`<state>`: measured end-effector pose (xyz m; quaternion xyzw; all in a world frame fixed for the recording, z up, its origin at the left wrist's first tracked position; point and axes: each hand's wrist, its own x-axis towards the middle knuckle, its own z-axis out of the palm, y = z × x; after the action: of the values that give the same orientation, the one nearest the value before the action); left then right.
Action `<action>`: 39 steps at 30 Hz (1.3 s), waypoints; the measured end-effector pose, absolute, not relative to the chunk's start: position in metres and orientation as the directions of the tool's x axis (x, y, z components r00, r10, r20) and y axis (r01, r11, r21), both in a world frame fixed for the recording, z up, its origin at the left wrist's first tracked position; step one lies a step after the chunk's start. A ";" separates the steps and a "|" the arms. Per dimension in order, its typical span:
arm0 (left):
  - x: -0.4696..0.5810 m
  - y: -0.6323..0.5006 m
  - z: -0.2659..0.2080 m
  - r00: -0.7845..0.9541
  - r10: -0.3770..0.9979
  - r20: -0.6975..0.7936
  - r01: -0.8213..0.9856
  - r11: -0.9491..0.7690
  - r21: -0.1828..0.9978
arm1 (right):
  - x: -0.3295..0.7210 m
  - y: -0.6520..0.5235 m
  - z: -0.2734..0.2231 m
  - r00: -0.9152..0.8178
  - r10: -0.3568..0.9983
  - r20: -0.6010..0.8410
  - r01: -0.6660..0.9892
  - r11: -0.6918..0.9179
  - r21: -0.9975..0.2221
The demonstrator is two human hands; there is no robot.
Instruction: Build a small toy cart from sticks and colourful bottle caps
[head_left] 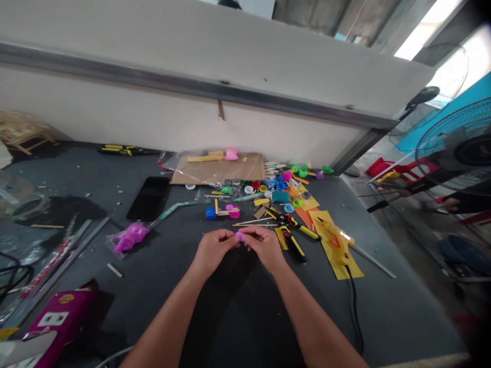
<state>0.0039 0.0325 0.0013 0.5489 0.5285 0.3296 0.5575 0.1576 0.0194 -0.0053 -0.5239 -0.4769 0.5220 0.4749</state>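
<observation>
My left hand [215, 249] and my right hand [264, 246] meet above the dark table. Between their fingertips they pinch a small pink-purple piece [240, 235], mostly covered by the fingers, so its kind is unclear. Just beyond the hands lies a small assembly [222, 211] of blue and pink parts joined by a wooden stick. Several thin sticks [256, 223] lie near my right hand, beside pliers [293, 222] with yellow-and-black handles and a second such tool [294, 245].
A yellow glue gun [337, 243] rests on yellow sheet material at right, its black cord trailing forward. Coloured bottle caps [282, 185] cluster behind the pliers. A black phone [149, 198], a bag of pink material [131, 237] and a magenta power strip [57, 319] lie at left. Cardboard [218, 171] lies at the back.
</observation>
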 end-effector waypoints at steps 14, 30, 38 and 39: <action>0.010 0.019 -0.009 0.235 0.928 0.289 0.523 -0.371 0.767 | 0.160 0.021 -0.008 0.076 0.995 -0.072 -0.041 -0.069 -0.997; 0.012 0.023 -0.005 0.098 0.995 -0.023 0.297 -0.007 0.955 | 0.159 0.021 -0.006 0.066 0.997 -0.049 0.037 -0.052 -0.998; 0.011 0.027 -0.003 0.095 0.991 -0.098 0.258 0.071 0.964 | 0.160 0.023 -0.008 0.020 0.996 -0.087 0.031 -0.087 -0.996; 0.012 0.026 -0.003 0.093 0.991 -0.093 0.238 0.068 0.969 | 0.160 0.023 -0.008 0.024 0.996 -0.084 0.038 -0.085 -0.996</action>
<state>0.0118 0.0264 -0.0030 0.5601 0.5489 0.3901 0.4826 0.1599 0.0229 -0.0078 -0.5359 -0.4824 0.5051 0.4744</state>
